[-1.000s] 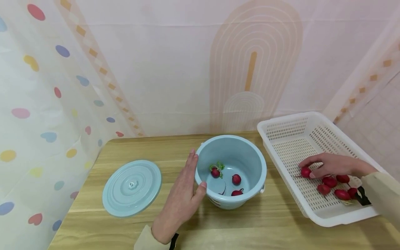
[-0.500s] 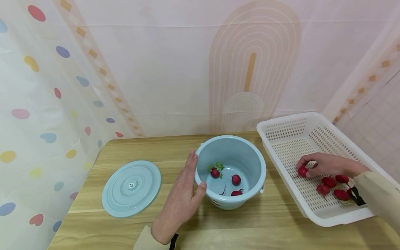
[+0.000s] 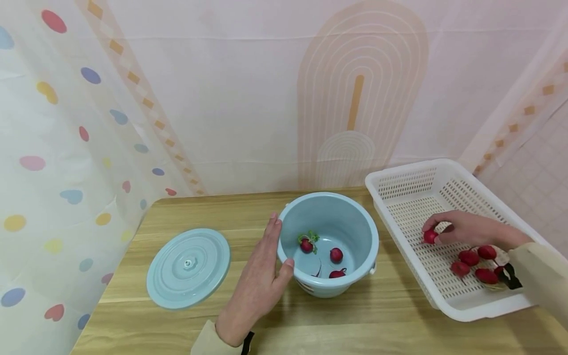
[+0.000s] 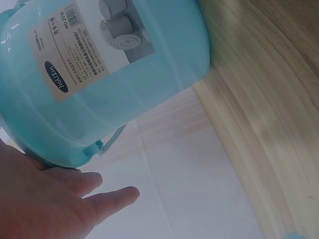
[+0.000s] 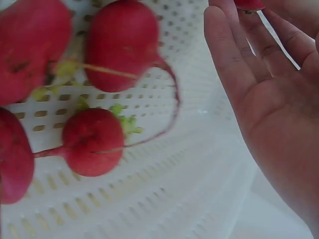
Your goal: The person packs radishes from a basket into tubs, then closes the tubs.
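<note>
In the head view my right hand pinches a small red radish between thumb and fingertips, over the white slotted basket. Only a sliver of that radish shows in the right wrist view, at the top edge. Several other radishes lie in the basket below my palm. My left hand rests with straight fingers against the left rim of a light blue bucket, thumb at its near edge. Inside the bucket sit several radishes, one with green leaves.
A round light blue lid lies flat on the wooden table, left of the bucket. Patterned cloth hangs behind and beside the table. The bucket's side carries a printed label.
My right hand has shifted slightly left, then up a little, with the radish in its fingertips. My left hand stays in place at the bucket.
</note>
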`<state>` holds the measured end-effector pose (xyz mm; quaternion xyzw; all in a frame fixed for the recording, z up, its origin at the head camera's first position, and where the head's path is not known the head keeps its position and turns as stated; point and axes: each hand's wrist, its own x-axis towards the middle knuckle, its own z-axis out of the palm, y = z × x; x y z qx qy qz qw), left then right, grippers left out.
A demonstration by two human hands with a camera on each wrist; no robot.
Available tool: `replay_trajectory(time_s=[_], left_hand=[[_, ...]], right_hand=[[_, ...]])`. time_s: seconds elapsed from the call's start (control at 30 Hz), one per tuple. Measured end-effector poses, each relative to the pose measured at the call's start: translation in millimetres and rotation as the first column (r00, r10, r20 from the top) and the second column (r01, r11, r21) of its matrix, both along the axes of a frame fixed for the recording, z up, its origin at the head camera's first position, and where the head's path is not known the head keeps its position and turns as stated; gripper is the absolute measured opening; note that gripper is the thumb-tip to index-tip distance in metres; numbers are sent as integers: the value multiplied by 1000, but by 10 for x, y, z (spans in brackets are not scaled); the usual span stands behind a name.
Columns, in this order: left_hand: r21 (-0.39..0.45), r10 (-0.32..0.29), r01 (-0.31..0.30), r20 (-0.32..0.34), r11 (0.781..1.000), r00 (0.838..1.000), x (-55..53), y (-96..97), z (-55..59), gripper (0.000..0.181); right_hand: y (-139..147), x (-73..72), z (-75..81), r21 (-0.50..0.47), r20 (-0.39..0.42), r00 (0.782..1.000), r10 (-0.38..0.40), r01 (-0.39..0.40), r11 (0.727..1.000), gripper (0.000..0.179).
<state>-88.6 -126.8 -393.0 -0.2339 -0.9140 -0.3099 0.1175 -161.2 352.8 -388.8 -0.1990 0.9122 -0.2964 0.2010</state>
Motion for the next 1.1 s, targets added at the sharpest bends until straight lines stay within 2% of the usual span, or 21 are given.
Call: replay_trajectory(time_s=[0.1, 0.23, 0.47, 0.63, 0.73, 0.93, 1.1], left_hand=[[-1, 5, -5, 1, 1000, 1000, 2, -6, 0, 74], [-5, 3, -3, -3, 1000, 1000, 2, -5, -3, 74], [-8, -5, 5, -38, 1000, 999, -14, 18, -16, 75], [-16, -8, 7, -38, 1000, 999, -16, 33, -10, 75], [-18, -9, 8, -31, 1000, 999, -14, 43, 0, 76], [-16, -13, 13, -30, 1000, 999, -14, 57, 14, 76], [-15, -16, 15, -34, 1000, 999, -8, 56, 18, 76]], right_hand=[[-23, 8, 80, 9, -66, 998, -9, 10, 1000, 29], [-49, 40, 158, 5, -114, 993, -37, 37, 999, 29], [-26, 112, 215, -104, -191, 981, -15, -5, 995, 26], [-42, 167, 261, -134, -253, 966, -56, 22, 991, 27], [-54, 211, 303, -146, -265, 959, -99, 61, 987, 28], [-80, 279, 375, -185, -311, 940, -141, 86, 979, 28], [-92, 328, 452, -227, -292, 939, -182, 116, 967, 29]])
